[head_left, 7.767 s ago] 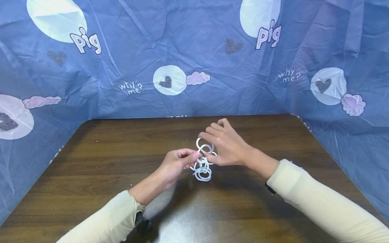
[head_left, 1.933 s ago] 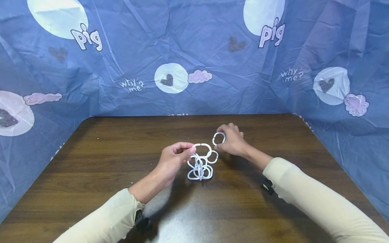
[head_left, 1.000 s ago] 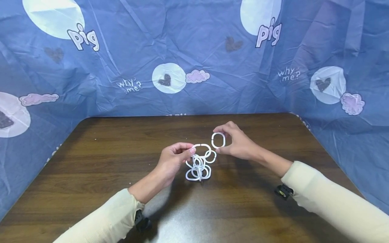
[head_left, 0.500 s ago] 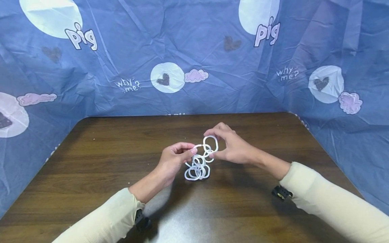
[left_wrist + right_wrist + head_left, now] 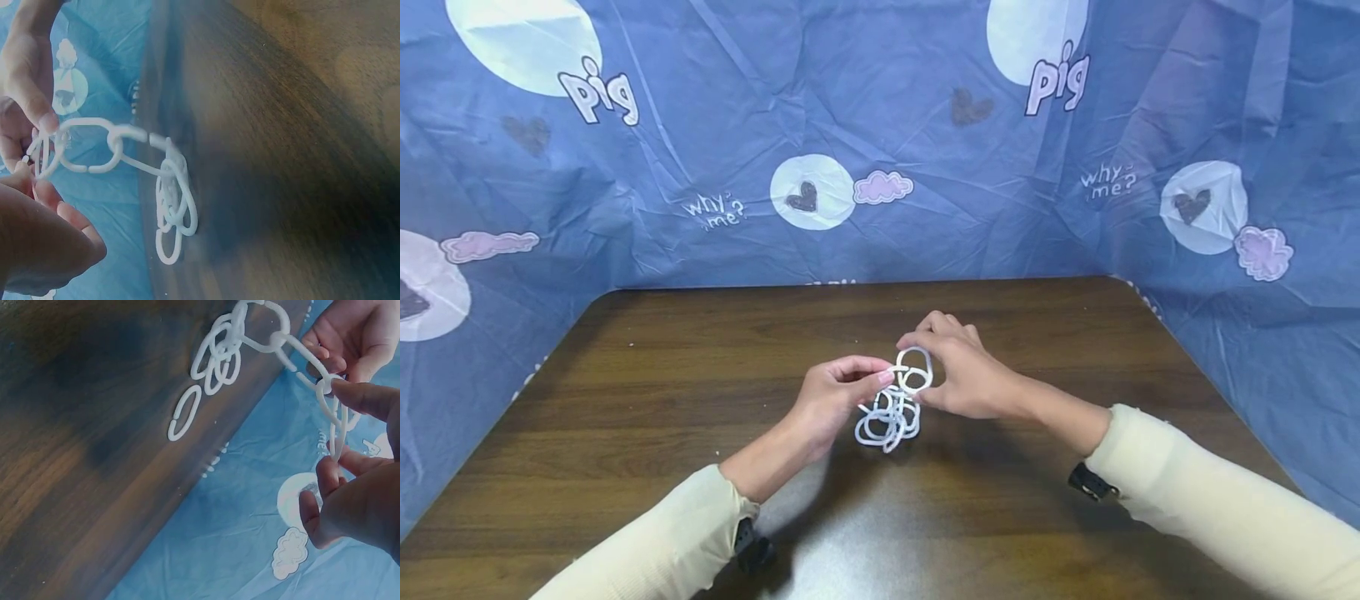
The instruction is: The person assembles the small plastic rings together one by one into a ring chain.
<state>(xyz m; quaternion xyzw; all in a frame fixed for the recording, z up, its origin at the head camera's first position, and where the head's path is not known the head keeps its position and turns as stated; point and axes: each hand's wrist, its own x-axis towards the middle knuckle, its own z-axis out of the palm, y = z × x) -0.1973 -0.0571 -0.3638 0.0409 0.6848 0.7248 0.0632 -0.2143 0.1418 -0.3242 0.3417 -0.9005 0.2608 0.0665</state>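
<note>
My left hand (image 5: 827, 400) pinches an end link of a white plastic chain between thumb and fingertips. From there the chain hangs to the table, where its lower links (image 5: 874, 444) lie heaped. To its right, my right hand (image 5: 970, 375) holds a white oval link (image 5: 931, 367) between thumb and index finger, against the pinched end. In the left wrist view, a hanging link (image 5: 87, 121) leads down to the heap. The right wrist view shows the held link (image 5: 333, 434) crossing its neighbours near the fingertips; whether it is hooked through them, I cannot tell.
A dark wood-grain table (image 5: 700, 333) lies under both hands. Blue printed cloth (image 5: 880, 108) stands around its back and sides. In the right wrist view a link (image 5: 187, 412) lies flat at the end of the heap.
My right hand has brought its link leftward and slightly down, from apart from the chain to against its top link. My left hand has stayed nearly still, pinching the chain.
</note>
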